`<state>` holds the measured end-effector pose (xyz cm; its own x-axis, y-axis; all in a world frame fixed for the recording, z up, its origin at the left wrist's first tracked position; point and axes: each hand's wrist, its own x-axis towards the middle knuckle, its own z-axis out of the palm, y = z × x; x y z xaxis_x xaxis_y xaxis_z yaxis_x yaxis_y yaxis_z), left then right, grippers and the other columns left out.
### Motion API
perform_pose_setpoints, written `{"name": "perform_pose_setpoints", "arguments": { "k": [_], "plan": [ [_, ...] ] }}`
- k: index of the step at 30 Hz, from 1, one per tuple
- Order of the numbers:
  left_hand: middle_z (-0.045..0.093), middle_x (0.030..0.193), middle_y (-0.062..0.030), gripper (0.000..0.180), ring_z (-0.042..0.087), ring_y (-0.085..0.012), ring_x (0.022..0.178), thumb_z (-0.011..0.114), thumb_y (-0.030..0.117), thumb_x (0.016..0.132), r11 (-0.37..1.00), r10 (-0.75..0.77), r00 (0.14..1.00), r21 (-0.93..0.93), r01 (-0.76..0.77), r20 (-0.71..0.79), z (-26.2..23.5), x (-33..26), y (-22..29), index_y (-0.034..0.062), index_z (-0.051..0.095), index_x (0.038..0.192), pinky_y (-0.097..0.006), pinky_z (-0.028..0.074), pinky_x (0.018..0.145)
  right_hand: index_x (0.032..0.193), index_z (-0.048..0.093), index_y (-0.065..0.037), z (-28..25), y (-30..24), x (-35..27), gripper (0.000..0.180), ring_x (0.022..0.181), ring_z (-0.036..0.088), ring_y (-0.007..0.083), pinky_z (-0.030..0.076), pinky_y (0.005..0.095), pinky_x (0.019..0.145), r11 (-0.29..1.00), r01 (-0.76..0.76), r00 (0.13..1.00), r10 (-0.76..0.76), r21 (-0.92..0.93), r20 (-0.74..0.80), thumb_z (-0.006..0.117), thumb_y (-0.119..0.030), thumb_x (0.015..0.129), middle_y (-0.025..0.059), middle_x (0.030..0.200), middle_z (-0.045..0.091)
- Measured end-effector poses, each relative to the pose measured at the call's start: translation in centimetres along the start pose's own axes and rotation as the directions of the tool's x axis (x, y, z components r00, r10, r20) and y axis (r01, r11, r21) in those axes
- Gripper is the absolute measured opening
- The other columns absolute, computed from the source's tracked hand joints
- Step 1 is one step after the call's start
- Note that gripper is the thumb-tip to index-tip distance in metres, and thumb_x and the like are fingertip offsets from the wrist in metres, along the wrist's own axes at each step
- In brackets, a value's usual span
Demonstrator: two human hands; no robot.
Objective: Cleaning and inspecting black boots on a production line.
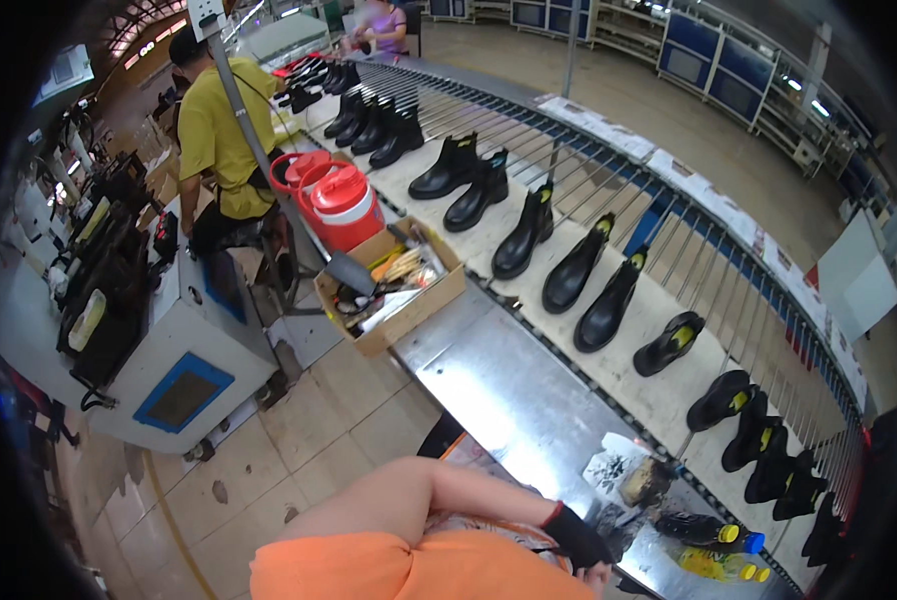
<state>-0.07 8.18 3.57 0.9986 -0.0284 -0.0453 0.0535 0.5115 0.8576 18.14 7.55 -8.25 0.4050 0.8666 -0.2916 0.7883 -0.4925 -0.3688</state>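
My left hand (591, 570), with a black cuff around the wrist, is at the lower edge beside the metal table (499, 365). Its visible fingers look curled; whatever they grip is cut off by the frame edge. My right hand is outside the picture. Nearest the left hand on the table are dark stained scraps, a white sheet with black smudges (609, 462) and a brownish block (646, 484). Beyond these lie dark bottles (694, 528) with yellow and blue caps and a bottle of yellow liquid (704, 563).
Black ankle boots (609, 305) line a pale conveyor belt (474, 250) beside a metal roller rack (689, 235). A cardboard box (419, 305) of tools and red-and-white jugs (344, 205) stand left. A person in yellow (224, 130) sits beyond, near a white machine (184, 350).
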Motion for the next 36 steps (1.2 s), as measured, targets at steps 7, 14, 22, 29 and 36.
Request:
{"name": "perform_pose_setpoints", "arguments": {
  "k": [7, 14, 22, 29, 36],
  "plan": [
    [0.062, 0.103, -0.0143, 0.045, 0.059, -0.0240, 0.089, 0.070, 0.035, 0.071, 0.806, 0.148, 0.940, 0.589, 0.066, -0.307, -3.6, 0.1, -2.0, 0.0065, 0.061, 0.104, -0.033, 0.047, 0.076, 0.107, 0.057, -0.006, -5.6, -1.1, -5.3, 0.052, 0.097, 0.057, 0.0364, 0.045, 0.0446, 0.084, 0.992, 0.130, 0.981, -0.129, 0.004, 0.142, 0.064, -0.047, 0.074, 0.0181, 0.100, 0.061],
    [0.054, 0.111, -0.0138, 0.040, 0.045, -0.0351, 0.116, 0.062, 0.028, 0.069, -0.217, 0.627, 0.771, 0.926, 0.308, -0.110, -3.9, -3.0, -1.4, 0.0109, 0.058, 0.104, -0.056, 0.025, 0.105, 0.092, 0.064, -0.012, -10.0, -6.4, -8.6, 0.047, 0.084, 0.062, 0.0347, 0.049, 0.0430, 0.073, 0.878, 0.468, 0.852, -0.417, -0.102, 0.318, 0.064, -0.055, 0.074, 0.0140, 0.082, 0.066],
    [0.058, 0.097, -0.0109, 0.029, 0.057, -0.0262, 0.087, 0.058, 0.025, 0.077, -0.146, 0.587, 0.724, 0.833, 0.534, -0.361, -4.6, -6.1, 3.4, 0.0115, 0.056, 0.103, -0.042, 0.043, 0.071, 0.090, 0.060, -0.006, -16.3, -10.8, -6.9, 0.033, 0.046, 0.052, 0.0105, 0.039, 0.0275, 0.036, 0.849, -0.159, 0.837, -0.155, 0.503, 0.525, 0.052, -0.038, 0.089, 0.0017, 0.063, 0.057],
    [0.061, 0.078, -0.0173, 0.046, 0.061, -0.0333, 0.067, 0.056, 0.040, 0.084, 0.160, 0.389, 0.771, 0.861, 0.482, -0.504, -0.7, -9.1, 8.0, 0.0050, 0.053, 0.113, -0.044, 0.045, 0.060, 0.090, 0.065, -0.007, -19.8, -14.1, -8.1, 0.028, 0.061, 0.061, 0.0237, 0.048, 0.0351, 0.057, 0.524, 0.849, 0.527, -0.849, -0.072, 0.030, 0.061, -0.034, 0.083, 0.0103, 0.071, 0.063],
    [0.064, 0.082, -0.0214, 0.059, 0.062, -0.0356, 0.080, 0.041, 0.048, 0.092, 0.511, 0.244, 0.850, 0.807, 0.297, -0.467, 2.8, -12.5, 10.8, -0.0017, 0.051, 0.122, -0.041, 0.048, 0.071, 0.094, 0.065, -0.011, -25.0, -17.0, -12.4, 0.036, 0.069, 0.060, 0.0243, 0.044, 0.0367, 0.058, 0.137, 0.857, 0.338, -0.878, -0.497, 0.339, 0.066, -0.042, 0.075, 0.0084, 0.077, 0.061]
  ]
}}
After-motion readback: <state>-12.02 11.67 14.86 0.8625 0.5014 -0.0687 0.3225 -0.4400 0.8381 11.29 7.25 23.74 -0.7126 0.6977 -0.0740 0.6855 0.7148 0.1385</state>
